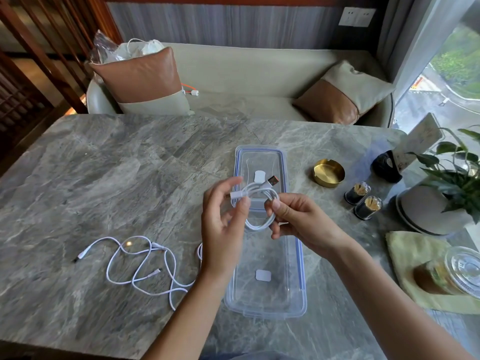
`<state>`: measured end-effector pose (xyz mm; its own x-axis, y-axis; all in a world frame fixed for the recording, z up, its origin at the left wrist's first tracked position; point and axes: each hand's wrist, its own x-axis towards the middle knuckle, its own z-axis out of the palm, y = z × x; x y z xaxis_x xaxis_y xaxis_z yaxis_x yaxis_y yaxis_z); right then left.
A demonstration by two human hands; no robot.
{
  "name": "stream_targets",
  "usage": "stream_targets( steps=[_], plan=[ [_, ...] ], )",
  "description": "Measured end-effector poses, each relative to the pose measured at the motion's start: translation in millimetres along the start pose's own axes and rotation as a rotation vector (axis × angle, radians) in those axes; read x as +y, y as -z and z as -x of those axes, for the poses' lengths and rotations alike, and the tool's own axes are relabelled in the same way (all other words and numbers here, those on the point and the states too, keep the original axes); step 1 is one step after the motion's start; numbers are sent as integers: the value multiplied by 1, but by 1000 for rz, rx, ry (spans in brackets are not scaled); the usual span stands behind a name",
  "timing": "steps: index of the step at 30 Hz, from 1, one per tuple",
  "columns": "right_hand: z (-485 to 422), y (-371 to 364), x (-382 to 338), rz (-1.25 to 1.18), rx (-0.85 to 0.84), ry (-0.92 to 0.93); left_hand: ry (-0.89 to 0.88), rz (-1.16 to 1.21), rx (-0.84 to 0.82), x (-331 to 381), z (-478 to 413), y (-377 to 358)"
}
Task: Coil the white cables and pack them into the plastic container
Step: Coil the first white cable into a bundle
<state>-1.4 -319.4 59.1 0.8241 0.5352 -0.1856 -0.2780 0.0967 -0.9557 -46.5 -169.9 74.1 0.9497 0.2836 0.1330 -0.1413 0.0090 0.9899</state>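
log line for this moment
step: coiling | left hand, right hand: pinch coiled cable over container | loose cable: on table, left of container

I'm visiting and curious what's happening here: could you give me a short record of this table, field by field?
Container: clear plastic, open, no cable seen inside
Lid: flat on the table beyond it
Coiled cable: white, looped, held above the container
Left hand: pinches the coil by a connector
Right hand: pinches the coil's opposite side
Loose cables: white, tangled, left of the container
Nearby: gold ashtray, two toothpick jars
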Motion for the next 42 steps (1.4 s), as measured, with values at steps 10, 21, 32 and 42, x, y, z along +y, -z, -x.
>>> stream_targets(
  steps=[10, 21, 32, 42],
  plan=[
    [3, -2, -9, 178, 26, 53, 551, 442, -232, 12, -8, 10],
    [2, -7, -9, 227, 66, 51, 468, 411, -215, 7, -5, 11],
    [5, -9, -13, 247, 15, 34, 610, 485, -376, 3, -17, 26],
    [7, -8, -12, 208, 30, 40, 510, 272, -380, 2, -13, 37]
  ],
)
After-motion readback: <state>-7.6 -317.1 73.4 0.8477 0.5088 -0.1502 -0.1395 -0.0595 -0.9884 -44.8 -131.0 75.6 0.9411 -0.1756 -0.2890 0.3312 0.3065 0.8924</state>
